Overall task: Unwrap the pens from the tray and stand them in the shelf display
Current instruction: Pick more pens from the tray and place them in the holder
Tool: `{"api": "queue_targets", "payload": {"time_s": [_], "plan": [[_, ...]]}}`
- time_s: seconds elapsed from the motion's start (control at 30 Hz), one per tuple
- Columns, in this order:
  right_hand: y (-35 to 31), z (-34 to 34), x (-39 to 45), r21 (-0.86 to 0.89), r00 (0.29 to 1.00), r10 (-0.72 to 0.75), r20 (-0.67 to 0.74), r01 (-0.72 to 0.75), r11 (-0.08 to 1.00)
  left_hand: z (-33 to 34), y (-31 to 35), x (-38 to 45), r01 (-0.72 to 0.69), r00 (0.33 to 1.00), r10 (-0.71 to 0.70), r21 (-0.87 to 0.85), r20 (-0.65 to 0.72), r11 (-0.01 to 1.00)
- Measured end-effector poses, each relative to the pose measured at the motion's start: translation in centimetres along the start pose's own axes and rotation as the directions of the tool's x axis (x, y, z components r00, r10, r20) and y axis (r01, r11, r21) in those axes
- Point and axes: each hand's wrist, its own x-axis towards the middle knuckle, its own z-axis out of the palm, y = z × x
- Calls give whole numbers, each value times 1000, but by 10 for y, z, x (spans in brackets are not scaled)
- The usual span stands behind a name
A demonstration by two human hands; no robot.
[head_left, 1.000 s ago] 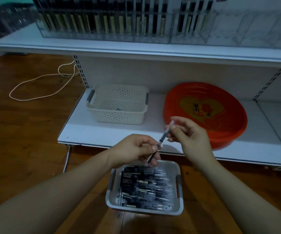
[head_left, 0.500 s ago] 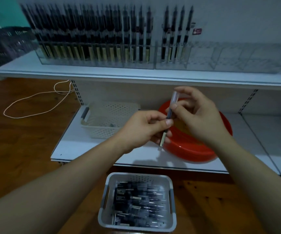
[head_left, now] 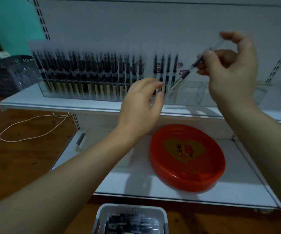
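Pinching a tilted pen [head_left: 189, 70] in right hand [head_left: 229, 71] fingers, tip down-left toward the display [head_left: 102, 92]; left hand [head_left: 141, 105] fingers loosely spread.

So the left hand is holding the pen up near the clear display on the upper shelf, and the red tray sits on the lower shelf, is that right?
Not quite: the right hand holds the pen, pinching it near the clear display on the upper shelf. The left hand holds nothing in the head view. The red tray does sit on the lower shelf.
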Motion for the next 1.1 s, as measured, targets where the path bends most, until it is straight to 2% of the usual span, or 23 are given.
{"api": "queue_targets", "payload": {"time_s": [0.1, 0.2, 0.4, 0.57, 0.7, 0.93, 1.1], "plan": [[4, 10, 20, -57, 999, -20, -29, 18, 998, 5, -4, 3, 20, 996, -31, 138, 81, 990], [9, 23, 30, -142, 999, -37, 10, 38, 989, 8, -10, 1, -24, 993, -6, 243, 122, 970], [9, 30, 46, -265, 989, -83, 125, 114, 958, 7, -17, 3, -78, 990, 37, 303, 139, 950], [10, 29, 51, -277, 963, -19, 270, 97, 956, 7, -18, 5, -81, 991, 45, 301, 124, 950], [19, 37, 39, -384, 922, -32, 386, 192, 903, 9, -18, 6, -75, 994, 50, 289, 95, 954], [24, 39, 33, -385, 928, -1, 372, 155, 910, 9, -16, 5, -41, 997, 22, 249, 78, 968], [24, 36, 20, -409, 928, -28, 372, 192, 892, 8, -15, 7, -26, 997, 11, 198, 75, 980]]}}
